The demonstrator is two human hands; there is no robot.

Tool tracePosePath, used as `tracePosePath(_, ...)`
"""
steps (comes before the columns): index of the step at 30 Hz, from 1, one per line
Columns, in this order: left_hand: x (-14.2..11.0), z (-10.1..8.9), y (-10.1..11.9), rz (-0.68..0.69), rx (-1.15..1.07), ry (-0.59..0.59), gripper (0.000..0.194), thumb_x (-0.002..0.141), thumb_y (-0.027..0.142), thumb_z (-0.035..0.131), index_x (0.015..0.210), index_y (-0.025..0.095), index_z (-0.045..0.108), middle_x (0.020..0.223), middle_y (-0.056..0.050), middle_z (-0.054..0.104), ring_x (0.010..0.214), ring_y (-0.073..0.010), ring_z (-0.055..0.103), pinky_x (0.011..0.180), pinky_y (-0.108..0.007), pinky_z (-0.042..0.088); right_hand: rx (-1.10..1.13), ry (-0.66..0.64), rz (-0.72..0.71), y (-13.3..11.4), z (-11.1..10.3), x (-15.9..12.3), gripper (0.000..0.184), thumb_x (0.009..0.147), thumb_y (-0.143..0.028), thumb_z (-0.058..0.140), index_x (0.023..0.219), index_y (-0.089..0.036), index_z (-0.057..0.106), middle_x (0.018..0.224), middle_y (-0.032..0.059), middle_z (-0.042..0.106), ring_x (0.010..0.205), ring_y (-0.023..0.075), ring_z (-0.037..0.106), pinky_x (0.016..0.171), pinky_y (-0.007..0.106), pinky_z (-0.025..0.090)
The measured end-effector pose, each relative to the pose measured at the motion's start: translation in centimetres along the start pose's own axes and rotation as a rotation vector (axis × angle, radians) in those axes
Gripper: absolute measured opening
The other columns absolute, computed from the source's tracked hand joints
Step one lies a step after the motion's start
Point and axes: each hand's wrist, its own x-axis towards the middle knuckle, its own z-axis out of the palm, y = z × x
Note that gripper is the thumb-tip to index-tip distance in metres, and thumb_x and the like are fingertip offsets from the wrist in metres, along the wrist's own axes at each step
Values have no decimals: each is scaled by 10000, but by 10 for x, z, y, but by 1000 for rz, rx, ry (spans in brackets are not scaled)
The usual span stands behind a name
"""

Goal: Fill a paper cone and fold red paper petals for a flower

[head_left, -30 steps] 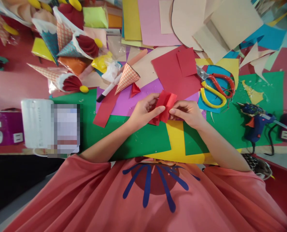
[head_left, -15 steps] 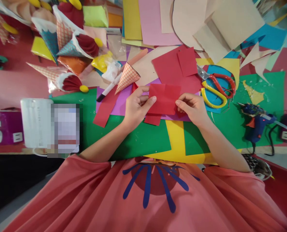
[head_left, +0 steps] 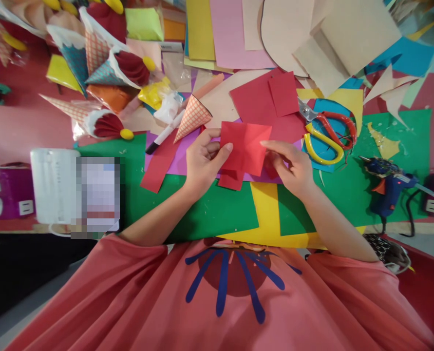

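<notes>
A square of red paper (head_left: 244, 146) with a vertical crease is held up before me, its right half brighter. My left hand (head_left: 205, 163) pinches its left edge, thumb in front. My right hand (head_left: 292, 165) is at the right edge; its index fingertip touches the paper, and the thumb is apart below. Under the square, a smaller red paper piece (head_left: 231, 181) lies on the mat. Beyond my left hand are a checkered paper cone (head_left: 194, 118), a marker (head_left: 163, 136) and a red paper strip (head_left: 160, 168).
Scissors (head_left: 328, 129) with red and yellow handles lie to the right on blue paper, near a blue glue gun (head_left: 386, 183). Red sheets (head_left: 253, 95) lie behind the hands. Finished paper cones (head_left: 107, 124) crowd the back left. A phone (head_left: 100, 195) with blurred screen stands at left.
The red paper was folded between both hands, then opened flat. Since then its right side has bent, and my right hand's index finger has stretched out along its edge.
</notes>
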Motion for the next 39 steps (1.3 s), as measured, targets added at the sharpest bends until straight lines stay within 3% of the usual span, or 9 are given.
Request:
tracePosePath(4,-1,0,-2,-1,7,-45,354,837,519,644,1000,215,562,724,15,694,637,-118,688,555,-204,549,-90,-99,-110,-3,-2,2,441,844,-35,464,1123,-306,672,991,-10,739,885,155,699,747,294,575)
tracePosePath(10,-3,-2,2,97,10,-105,351,904,459,575,1219,305,588,1027,-11,725,543,-59,603,524,-196,507,113,-33,38,1,-1,2,258,825,-94,587,966,-264,720,921,-24,745,826,130,688,742,267,553)
tracePosePath(13,-4,-6,2,195,-17,-141,283,964,397,473,1125,301,685,1060,-9,737,768,-119,693,715,-248,571,253,-11,110,8,-3,1,134,857,-246,637,957,-262,725,940,-11,738,853,141,685,714,267,548)
tracePosePath(16,-3,-9,0,281,1,-201,277,963,371,476,1070,273,711,1042,-25,745,1000,-182,697,886,-317,571,316,-1,143,13,-4,0,145,847,-351,669,943,-259,727,930,-1,735,848,148,681,710,277,547)
tracePosePath(19,-2,-9,-1,322,48,-251,213,916,352,567,1071,279,694,1000,-50,736,949,-185,702,833,-315,586,338,2,149,12,-4,0,147,843,-364,682,939,-264,730,923,-3,735,848,144,679,719,276,543)
tracePosePath(23,-1,-7,1,270,73,-285,226,823,363,693,1036,290,671,976,-63,717,904,-192,691,785,-328,591,332,-12,169,9,-3,0,146,843,-375,683,929,-268,732,924,1,738,858,150,679,752,292,543)
tracePosePath(28,1,-7,1,292,110,-259,163,805,401,707,908,279,673,888,-43,724,823,-191,685,771,-354,569,286,-30,228,6,-5,2,200,827,-437,687,901,-255,726,907,17,727,838,161,670,737,309,546)
tracePosePath(33,2,-6,1,380,129,-223,84,813,266,698,882,220,692,826,-14,722,763,-134,666,701,-275,539,280,-38,245,3,-6,3,171,815,-404,710,858,-239,721,840,14,689,761,139,636,684,290,515)
tracePosePath(39,1,-4,6,344,204,-202,118,824,286,688,764,187,667,709,3,691,650,-101,629,627,-232,510,286,32,270,2,0,6,269,747,-475,757,747,-230,648,749,-7,593,705,125,575,611,272,492)
